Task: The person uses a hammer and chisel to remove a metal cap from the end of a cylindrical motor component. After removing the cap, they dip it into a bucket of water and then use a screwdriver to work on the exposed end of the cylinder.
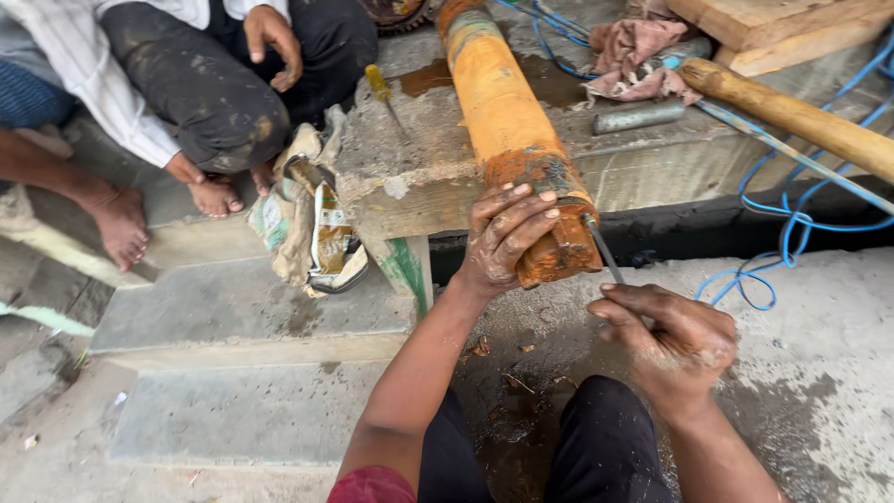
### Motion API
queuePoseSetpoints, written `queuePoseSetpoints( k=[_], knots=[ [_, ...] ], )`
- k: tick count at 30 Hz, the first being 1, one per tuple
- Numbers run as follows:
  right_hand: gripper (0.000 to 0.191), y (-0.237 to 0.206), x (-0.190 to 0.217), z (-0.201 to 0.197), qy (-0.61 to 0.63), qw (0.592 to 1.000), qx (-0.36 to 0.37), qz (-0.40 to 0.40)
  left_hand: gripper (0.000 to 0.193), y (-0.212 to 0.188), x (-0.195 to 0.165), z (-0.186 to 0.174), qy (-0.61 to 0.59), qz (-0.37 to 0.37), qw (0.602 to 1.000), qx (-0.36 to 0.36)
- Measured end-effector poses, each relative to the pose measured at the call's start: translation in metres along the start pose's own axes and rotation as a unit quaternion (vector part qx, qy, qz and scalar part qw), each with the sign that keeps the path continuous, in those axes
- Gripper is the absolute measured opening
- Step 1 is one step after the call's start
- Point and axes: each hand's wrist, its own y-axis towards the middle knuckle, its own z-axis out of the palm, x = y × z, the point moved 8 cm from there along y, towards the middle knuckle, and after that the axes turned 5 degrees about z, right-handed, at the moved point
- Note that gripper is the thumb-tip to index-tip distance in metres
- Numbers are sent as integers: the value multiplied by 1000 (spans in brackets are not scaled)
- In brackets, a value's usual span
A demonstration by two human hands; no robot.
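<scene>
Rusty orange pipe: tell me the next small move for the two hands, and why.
Probably keep the left hand clamped on the rusty orange pipe and work the thin metal tool in the right hand along the pipe's flaking end. The tool tip already sits at that end, and rust flakes lie on the concrete floor below.

Yellow-handled screwdriver (380, 86) on block, pink rag (635, 58), blue cable (792, 224), wooden handle (801, 116), crumpled sack (312, 219).

Left hand (503, 237) bare, smeared with pale dust and grime, fingers (521, 219) dirty, nails short. Right hand (675, 340) bare too, dusty across knuckles and back. No gloves, rings or watch. Forearms bare. Dark red sleeve (371, 486) edge on left upper arm. Black trousers (605, 447), lightly dusted, on both legs.
</scene>
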Motion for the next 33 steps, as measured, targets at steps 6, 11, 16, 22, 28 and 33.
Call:
queuePoseSetpoints(
  k=[6, 11, 16, 22, 28, 33],
  knots=[
    [40, 1, -13, -6, 70, 992, 108, -6, 48, 3, 1, 1, 3, 5, 1000, 1],
    [47, -1, 20, -3, -297, 923, 9, -243, 48, 0, 0, 2, 11, 2, 1000, 8],
    [29, 6, 29, 2, -182, 975, 11, -125, 47, 0, -1, 1, 17, 5, 1000, -1],
    [18, 14, -10, 9, 356, 924, -6, 139, 45, 1, 0, 3, 23, 4, 1000, 1],
    [11, 14, 0, 0, 158, 987, 17, -15, 46, -1, 0, 2, 16, 2, 1000, 0],
    [34, 5, 35, -9, -324, 911, -111, -230, 48, -2, 1, 3, 25, -4, 1000, 10]
  ],
)
